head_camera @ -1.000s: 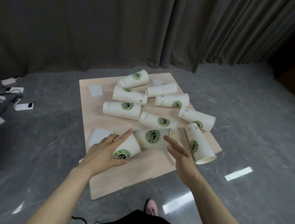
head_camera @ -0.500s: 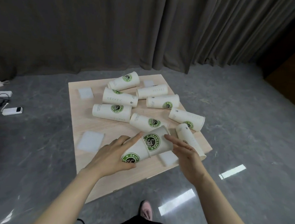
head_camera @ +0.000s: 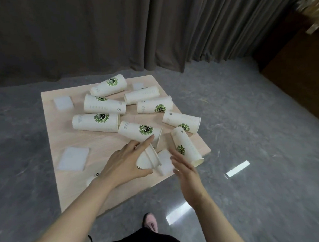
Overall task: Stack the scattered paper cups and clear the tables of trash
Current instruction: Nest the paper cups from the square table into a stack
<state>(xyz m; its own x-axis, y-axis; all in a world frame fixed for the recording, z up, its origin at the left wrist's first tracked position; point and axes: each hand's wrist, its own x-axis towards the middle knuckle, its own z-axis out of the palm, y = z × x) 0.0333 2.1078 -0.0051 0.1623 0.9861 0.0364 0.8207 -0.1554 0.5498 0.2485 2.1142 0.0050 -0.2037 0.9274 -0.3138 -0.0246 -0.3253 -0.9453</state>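
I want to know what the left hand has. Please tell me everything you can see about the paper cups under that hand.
The nested cups are white paper, and two rims show close together, so one cup seems pushed into another. They lie tilted near the table's front edge, mouths facing right, towards the open right hand, which does not touch them. The left hand grips them from above, with the thumb underneath, hiding most of the wall. Only a sliver of the green logo shows.
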